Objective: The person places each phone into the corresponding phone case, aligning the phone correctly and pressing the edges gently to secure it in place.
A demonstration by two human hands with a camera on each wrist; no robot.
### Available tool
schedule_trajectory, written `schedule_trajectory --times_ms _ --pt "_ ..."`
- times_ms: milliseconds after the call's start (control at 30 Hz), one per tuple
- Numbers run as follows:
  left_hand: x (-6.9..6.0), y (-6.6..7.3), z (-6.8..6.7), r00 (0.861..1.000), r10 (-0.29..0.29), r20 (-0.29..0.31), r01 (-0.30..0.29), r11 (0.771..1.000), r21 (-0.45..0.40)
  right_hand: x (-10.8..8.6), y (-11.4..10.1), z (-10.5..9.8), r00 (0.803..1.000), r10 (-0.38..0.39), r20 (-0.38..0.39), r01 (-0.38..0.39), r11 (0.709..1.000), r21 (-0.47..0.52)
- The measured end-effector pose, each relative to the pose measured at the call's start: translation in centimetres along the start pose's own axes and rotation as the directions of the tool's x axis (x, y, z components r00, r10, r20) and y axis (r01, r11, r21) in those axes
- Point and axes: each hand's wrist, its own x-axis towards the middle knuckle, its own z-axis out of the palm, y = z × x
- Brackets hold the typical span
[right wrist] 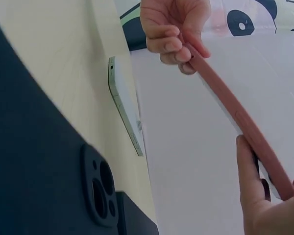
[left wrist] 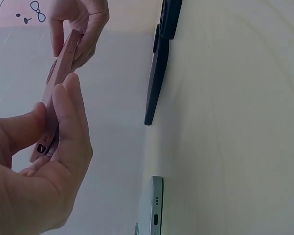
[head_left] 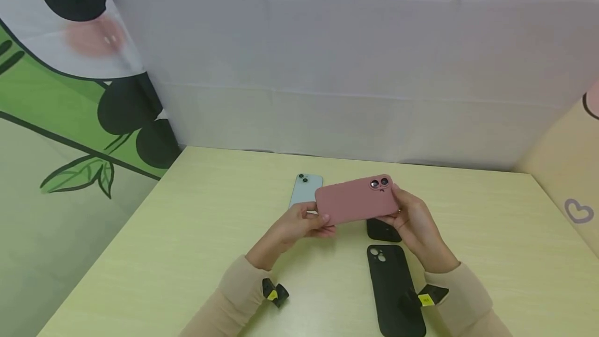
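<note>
In the head view, the pink phone case (head_left: 355,202) is held above the table (head_left: 187,254), tilted, with its camera corner toward the right. The left hand (head_left: 304,222) pinches one end between thumb and fingers; the right hand (head_left: 418,228) grips the other. The case covers part of the pale blue phone (head_left: 305,190) behind it and, together with the right hand, the upper part of a small dark case (head_left: 385,231). Nearer the person lies a long black case (head_left: 393,285), partly overlapped by the black strap (head_left: 432,295) at the right cuff. A pale sheet (head_left: 327,66) hangs behind the table, with a cartoon print (head_left: 98,113) on the left.

In the left wrist view, the left thumb presses one face of the pink case and the fingers lie along the other; the right hand grasps the far end. The dark cases show edge-on beyond, and the phone's port end appears at the lower edge.

In the right wrist view, the black case looms across the left side, hiding part of the other dark case behind its camera cut-outs. The pale blue phone lies on the table, apart from the held case.
</note>
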Motion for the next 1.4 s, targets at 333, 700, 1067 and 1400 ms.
schedule_trajectory --times_ms 333,700,1067,1400 --pt "-1.0 0.0 -1.5 0.999 -0.020 0.048 0.017 0.998 0.053 -0.4 0.4 1.4 0.990 0.047 -0.130 -0.080 0.962 -0.262" --pt "-1.8 -0.2 -2.7 0.998 0.007 0.055 -0.014 0.990 0.142 -0.8 1.1 2.9 0.981 0.033 -0.192 -0.086 0.957 -0.276" --pt "-2.3 -0.5 -3.3 0.982 0.086 -0.166 -0.082 0.996 0.030 -1.0 2.1 4.2 0.980 0.037 -0.197 -0.093 0.955 -0.282" --pt "-4.3 -0.8 -3.9 0.962 0.079 -0.261 -0.067 0.996 0.055 -2.6 3.1 6.2 0.983 0.035 -0.180 -0.091 0.945 -0.315"
